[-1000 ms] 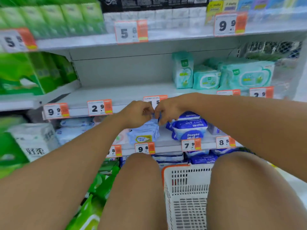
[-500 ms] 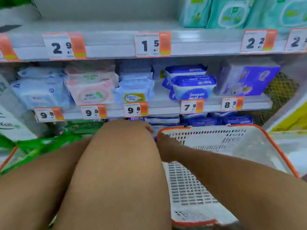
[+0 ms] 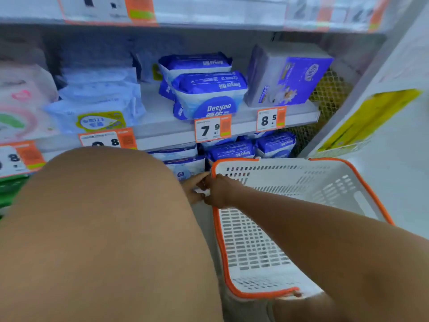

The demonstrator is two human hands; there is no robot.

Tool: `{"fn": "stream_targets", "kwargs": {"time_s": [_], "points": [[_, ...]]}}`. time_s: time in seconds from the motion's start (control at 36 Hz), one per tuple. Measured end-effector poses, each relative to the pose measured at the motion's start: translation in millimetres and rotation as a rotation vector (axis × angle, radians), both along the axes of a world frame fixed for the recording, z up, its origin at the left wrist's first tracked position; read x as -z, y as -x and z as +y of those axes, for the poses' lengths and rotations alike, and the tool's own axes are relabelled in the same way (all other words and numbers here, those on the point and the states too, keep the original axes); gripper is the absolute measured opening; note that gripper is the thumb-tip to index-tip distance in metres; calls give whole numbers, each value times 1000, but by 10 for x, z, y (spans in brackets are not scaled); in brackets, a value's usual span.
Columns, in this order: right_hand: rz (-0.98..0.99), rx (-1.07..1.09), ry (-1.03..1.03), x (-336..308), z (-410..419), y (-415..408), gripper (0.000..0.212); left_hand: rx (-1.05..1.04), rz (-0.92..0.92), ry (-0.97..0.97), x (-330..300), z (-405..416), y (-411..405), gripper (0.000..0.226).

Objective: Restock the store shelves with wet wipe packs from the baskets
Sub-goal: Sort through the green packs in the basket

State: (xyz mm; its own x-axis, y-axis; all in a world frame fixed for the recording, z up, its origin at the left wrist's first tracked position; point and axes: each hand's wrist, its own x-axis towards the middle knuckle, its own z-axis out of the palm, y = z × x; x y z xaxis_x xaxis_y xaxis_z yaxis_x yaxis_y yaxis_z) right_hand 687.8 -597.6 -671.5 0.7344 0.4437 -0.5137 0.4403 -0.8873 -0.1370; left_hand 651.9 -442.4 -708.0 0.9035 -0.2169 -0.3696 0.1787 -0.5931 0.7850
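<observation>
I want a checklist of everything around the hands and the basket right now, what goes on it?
Surface: shelf with price tags.
Job's things: Deeyeo wet wipe packs stacked above the 7.9 tag; white basket, orange rim, looks empty.
Clutter: purple box; pale blue packs.
Grippers: left hand mostly hidden behind a knee; right hand at the basket's near corner; grip unclear.
Cables: nothing seen.
Surroundings: yellow sign; wire mesh.
</observation>
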Motion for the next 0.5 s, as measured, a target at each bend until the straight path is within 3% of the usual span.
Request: {"fn": "stream_targets", "kwargs": {"time_s": [0.08,0.22,0.36,0.42,0.5], "points": [[-19,46,120,-84,-430,-246,59,117,-3,51,-53,-121,-50,65],[-41,100,378,-223,-1378,-558,50,203,-66,45,-55,-152,-114,56],[28,79,625,-411,-1326,-670,50,239,-112,16,-282,-185,-309,54],[13,18,575,-605,-927,-671,47,204,-142,-3,-497,-65,-348,54],[-39,-158,207,-955,-48,-626,36,130,-142,-48,-936,177,-341,51]]}}
